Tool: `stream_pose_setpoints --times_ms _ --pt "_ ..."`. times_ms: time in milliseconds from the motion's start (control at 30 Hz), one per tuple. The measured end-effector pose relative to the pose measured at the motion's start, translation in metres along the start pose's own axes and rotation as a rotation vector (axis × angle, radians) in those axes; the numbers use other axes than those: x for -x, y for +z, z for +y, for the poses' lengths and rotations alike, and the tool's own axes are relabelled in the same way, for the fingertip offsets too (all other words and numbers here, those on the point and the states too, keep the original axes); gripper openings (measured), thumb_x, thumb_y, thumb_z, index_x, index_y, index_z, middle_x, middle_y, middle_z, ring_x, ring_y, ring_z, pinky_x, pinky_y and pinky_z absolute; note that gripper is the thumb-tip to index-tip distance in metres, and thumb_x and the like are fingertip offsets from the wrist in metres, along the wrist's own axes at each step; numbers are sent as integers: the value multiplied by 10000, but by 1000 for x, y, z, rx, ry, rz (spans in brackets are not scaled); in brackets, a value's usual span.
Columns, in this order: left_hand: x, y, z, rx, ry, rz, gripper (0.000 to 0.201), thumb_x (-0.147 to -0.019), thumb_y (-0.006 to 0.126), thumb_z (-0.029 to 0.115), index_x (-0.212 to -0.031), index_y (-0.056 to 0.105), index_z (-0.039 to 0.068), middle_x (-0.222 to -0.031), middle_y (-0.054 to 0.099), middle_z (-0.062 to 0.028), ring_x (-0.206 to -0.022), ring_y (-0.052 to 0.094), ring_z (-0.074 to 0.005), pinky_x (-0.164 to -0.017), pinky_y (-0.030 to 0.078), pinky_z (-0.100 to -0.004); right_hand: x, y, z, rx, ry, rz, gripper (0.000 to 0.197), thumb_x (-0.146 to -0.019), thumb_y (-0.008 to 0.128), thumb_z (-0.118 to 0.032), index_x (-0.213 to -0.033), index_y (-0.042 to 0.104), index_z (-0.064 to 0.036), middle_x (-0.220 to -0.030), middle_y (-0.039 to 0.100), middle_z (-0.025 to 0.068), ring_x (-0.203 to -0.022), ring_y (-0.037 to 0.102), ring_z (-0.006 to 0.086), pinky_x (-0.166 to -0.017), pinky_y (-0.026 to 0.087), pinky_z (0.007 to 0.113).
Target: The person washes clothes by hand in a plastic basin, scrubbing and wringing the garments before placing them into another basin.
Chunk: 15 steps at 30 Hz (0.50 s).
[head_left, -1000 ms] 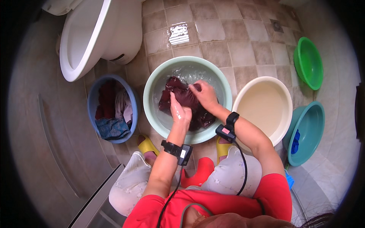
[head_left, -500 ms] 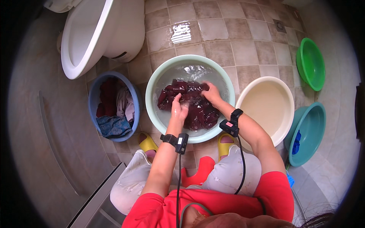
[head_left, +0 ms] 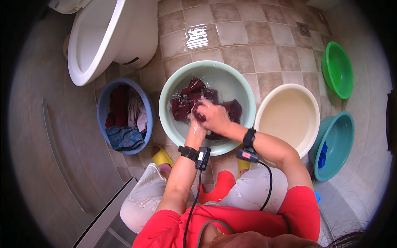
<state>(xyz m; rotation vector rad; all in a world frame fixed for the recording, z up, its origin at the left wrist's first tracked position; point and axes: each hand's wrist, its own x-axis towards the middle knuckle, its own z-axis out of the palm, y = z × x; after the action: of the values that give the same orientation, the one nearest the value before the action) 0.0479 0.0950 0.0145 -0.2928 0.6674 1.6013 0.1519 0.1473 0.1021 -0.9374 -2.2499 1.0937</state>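
Maroon garment (head_left: 182, 108) lies partly submerged inside the pale-green basin (head_left: 163, 120). Right hand (head_left: 214, 117), fingers curled, grips the garment near basin centre; left hand (head_left: 195, 122) is mostly covered, its opening indeterminable. Cream basin (head_left: 289, 86) stands to the pale-green basin's right.

Checkered floor (head_left: 264, 53), grey wall (head_left: 31, 136), white toilet (head_left: 134, 33)

The room is moderately bright, the light soft and fairly even. On the tiled floor (head_left: 231, 34), 1 barred patch of glare blows out to white; small glints dot the water (head_left: 228, 90). Shade gathers inside the blue basin (head_left: 102, 109) and dulls the left wall (head_left: 62, 136). The right hand (head_left: 216, 118) looks slightly blurred. Fisheye distortion bows outer edges, with black vignetting in all 4 corners.
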Motion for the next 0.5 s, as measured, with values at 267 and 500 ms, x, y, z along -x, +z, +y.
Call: stream_pose_setpoints --times_ms 267,500 --pt "-4 9 10 9 -141 65 323 -973 468 384 -967 621 100 -989 648 -77 -971 615 -254 -901 497 -426 -1 3 0 -157 68 116 260 -822 717 -243 -978 609 -65 -1021 557 166 -954 607 369 -713 527 429" --pt "4 34 -14 -90 -42 281 350 -987 509 407 -1078 624 89 -1045 665 -44 -982 633 -200 -885 511 -345 -27 -7 40 52 400 -13 313 -884 602 -389 -906 654 -82 -926 646 171 -820 641 380 -704 527 472"
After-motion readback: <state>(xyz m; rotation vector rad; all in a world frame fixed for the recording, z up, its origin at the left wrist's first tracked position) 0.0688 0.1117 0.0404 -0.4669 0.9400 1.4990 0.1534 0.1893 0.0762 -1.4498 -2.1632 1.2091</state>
